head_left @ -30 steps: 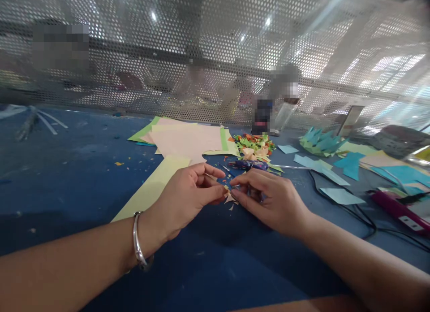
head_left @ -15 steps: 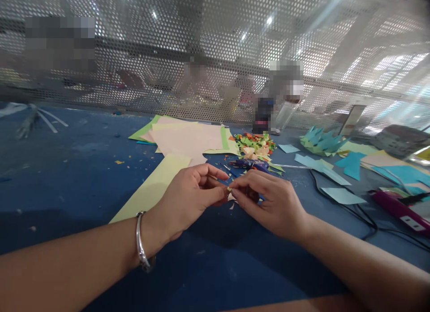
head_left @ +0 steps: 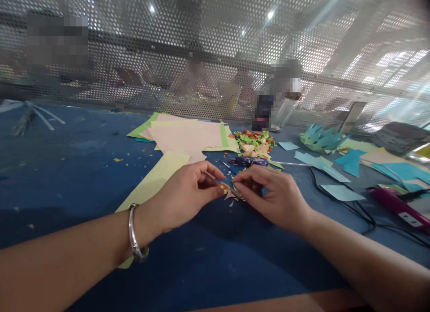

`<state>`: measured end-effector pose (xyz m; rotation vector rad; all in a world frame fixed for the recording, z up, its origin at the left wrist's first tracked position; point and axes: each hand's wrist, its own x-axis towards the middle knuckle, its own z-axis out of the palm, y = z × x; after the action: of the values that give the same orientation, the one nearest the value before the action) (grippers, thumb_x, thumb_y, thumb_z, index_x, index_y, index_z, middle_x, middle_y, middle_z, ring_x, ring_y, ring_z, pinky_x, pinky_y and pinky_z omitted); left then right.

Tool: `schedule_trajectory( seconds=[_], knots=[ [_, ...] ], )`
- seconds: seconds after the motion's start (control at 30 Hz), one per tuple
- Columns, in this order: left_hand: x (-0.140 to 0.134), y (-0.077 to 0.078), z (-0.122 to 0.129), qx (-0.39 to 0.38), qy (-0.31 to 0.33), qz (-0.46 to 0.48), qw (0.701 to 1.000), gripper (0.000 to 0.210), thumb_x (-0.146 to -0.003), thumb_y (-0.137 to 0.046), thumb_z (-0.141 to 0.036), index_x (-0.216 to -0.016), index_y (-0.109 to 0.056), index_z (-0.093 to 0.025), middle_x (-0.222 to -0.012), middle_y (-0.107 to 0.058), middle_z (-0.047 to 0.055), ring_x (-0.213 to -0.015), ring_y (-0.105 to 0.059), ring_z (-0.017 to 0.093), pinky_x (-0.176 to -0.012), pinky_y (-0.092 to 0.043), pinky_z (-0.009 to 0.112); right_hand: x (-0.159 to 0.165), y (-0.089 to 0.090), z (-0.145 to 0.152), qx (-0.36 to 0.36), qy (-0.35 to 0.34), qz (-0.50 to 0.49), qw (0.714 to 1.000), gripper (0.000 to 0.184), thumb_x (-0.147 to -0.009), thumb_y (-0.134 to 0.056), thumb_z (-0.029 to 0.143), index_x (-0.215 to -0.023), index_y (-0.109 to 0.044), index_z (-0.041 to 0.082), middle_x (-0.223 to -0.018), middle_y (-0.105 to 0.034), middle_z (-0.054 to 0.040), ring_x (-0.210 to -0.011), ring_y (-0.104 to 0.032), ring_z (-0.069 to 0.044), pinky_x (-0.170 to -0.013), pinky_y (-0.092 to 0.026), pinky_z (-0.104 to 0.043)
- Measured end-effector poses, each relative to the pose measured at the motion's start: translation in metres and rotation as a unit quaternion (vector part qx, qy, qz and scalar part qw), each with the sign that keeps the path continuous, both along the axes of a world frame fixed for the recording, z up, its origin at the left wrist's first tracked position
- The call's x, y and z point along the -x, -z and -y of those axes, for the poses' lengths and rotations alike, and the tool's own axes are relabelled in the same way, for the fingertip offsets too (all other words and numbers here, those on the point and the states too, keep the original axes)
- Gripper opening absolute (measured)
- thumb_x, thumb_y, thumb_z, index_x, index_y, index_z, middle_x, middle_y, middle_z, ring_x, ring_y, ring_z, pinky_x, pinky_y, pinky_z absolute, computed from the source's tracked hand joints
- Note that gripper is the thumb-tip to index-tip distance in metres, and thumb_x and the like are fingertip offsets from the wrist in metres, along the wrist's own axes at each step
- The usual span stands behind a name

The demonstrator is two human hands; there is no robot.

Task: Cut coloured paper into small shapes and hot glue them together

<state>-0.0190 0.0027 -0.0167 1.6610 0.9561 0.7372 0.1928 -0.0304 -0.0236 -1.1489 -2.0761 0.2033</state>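
Observation:
My left hand, with a silver bangle on its wrist, pinches a small yellow-orange paper piece between thumb and fingertips. Close beside it, my right hand is closed in a pinch. A small greyish bit shows at its fingertips, too small to name. Paper scraps lie on the blue table just below the fingertips. Beyond the right hand rests a dark blue tool, perhaps a glue gun. A pale yellow paper strip runs partly under my left forearm.
Stacked paper sheets lie behind the hands, beside a heap of coloured paper bits. To the right are a spiky blue-green paper piece, blue sheets, black cables and a purple power strip. A perforated metal screen stands behind.
The fingertips have drawn slightly apart, and the paper piece in my left hand now shows more. My left hand has shifted a little left. The dark blue tool stays put.

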Motion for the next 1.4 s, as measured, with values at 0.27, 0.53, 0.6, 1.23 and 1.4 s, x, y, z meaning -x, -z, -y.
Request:
schedule_trajectory(
  seconds=[0.27,0.53,0.6,1.23,1.4],
  knots=[
    [0.009,0.005,-0.007,-0.180,0.043,-0.182,0.966,0.019,-0.087,-0.058,-0.018,-0.102,-0.067,-0.025,-0.082,-0.069,-0.001,-0.072,-0.064,0.017,-0.065,-0.045,0.030,-0.007,-0.001,-0.008,0.047,0.043,0.059,0.996,0.010,-0.090,-0.062,0.018,-0.089,-0.072,0.020,-0.082,-0.070,0.0004,-0.070,-0.060,-0.013,-0.063,-0.043,-0.024],
    [-0.006,0.003,-0.023,-0.337,0.055,-0.191,0.920,0.017,-0.089,-0.064,-0.024,-0.100,-0.076,-0.021,-0.100,-0.065,0.006,-0.088,-0.061,0.021,-0.077,-0.047,0.033,-0.005,0.001,-0.009,0.055,0.047,0.043,0.996,0.010,-0.089,-0.062,0.019,-0.088,-0.072,0.019,-0.079,-0.069,-0.0001,-0.064,-0.057,-0.012,-0.057,-0.041,-0.024],
    [-0.007,0.003,-0.024,-0.337,0.065,-0.191,0.920,0.014,-0.089,-0.062,-0.020,-0.087,-0.075,-0.020,-0.092,-0.067,0.006,-0.087,-0.062,0.021,-0.078,-0.046,0.033,-0.005,0.001,-0.009,0.059,0.046,0.031,0.997,0.009,-0.089,-0.063,0.019,-0.088,-0.072,0.019,-0.079,-0.069,-0.0002,-0.064,-0.058,-0.012,-0.056,-0.041,-0.024],
    [-0.011,0.001,-0.009,-0.005,-0.030,0.123,0.992,0.031,-0.075,-0.082,-0.035,-0.074,-0.057,-0.017,-0.074,-0.068,0.000,-0.070,-0.062,0.012,-0.067,-0.047,0.024,0.005,-0.002,-0.006,0.073,0.014,-0.095,0.993,0.020,-0.091,-0.069,0.038,-0.094,-0.073,0.019,-0.075,-0.069,-0.0006,-0.059,-0.056,-0.011,-0.054,-0.045,-0.022],
    [-0.010,-0.001,-0.006,0.003,-0.029,0.146,0.989,0.031,-0.074,-0.083,-0.030,-0.071,-0.056,-0.017,-0.071,-0.067,-0.001,-0.069,-0.062,0.011,-0.069,-0.048,0.024,0.006,-0.003,-0.004,0.086,0.010,-0.105,0.991,0.021,-0.091,-0.068,0.039,-0.096,-0.073,0.020,-0.077,-0.070,-0.0002,-0.059,-0.056,-0.010,-0.054,-0.045,-0.022]
  ],
)
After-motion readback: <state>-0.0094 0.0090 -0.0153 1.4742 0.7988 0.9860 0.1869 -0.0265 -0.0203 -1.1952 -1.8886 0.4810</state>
